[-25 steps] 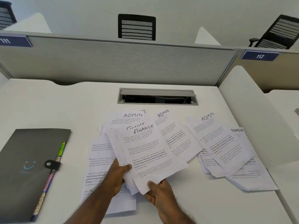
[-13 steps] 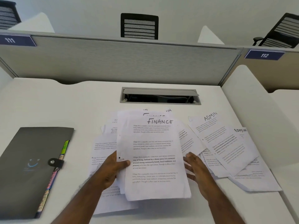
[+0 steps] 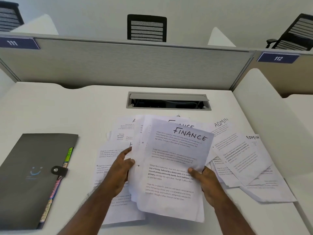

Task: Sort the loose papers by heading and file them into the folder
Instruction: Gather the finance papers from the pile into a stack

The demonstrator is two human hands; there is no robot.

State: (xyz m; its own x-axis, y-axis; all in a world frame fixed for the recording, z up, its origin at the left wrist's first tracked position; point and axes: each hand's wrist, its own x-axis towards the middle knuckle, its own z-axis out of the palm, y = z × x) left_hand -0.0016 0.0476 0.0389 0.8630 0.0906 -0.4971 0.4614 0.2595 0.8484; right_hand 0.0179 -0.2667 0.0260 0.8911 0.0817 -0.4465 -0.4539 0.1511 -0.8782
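Both hands hold a small stack of sheets above the desk point(image 3: 50, 107). The left hand point(image 3: 119, 172) grips the stack's left edge, thumb on the front face. The right hand point(image 3: 207, 182) grips the right edge, thumb pressed on the top sheet, fingers hidden behind. The top sheet point(image 3: 172, 167) is headed FINANCE in handwriting; a second FINANCE heading shows partly just behind it. The stack tilts slightly clockwise.

Loose papers point(image 3: 240, 160) lie overlapping on the desk under and to the right of the stack. Two on the right carry the heading ADMIN. More sheets lie beneath the left hand; their headings are mostly covered.

The folder point(image 3: 28, 175), grey, lies closed at the desk's left, well apart from the stack, its snap strap fastened. Coloured tabs show along its right edge.

A cable slot point(image 3: 167, 100) sits in the desk beyond the papers.
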